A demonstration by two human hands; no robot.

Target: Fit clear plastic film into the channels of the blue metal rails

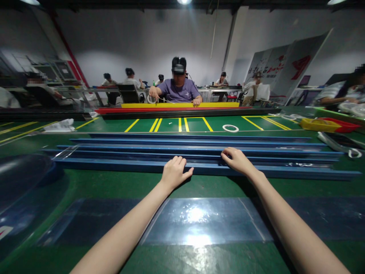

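Note:
Several long blue channel strips [114, 164] lie side by side across the green table. My left hand [174, 173] is on the nearest strip, fingers bent over its edge and thumb stretched to the right along the near face. Further right, my right hand [238, 161] is curled over the strips, thumb and forefinger drawn together; whatever is between them is hidden. Between my forearms and the strips' near side, a clear plastic sheet [199, 205] lies flat and reflects the light.
A clear plastic roll [23, 186] is at the left. Beyond the strips are yellow tape lines [155, 125], a white ring [230, 128], and red [114, 111], black [171, 113] and yellow strips [182, 105]. Opposite, a co-worker [178, 89] holds a white roll. Trays [321, 124] stand right.

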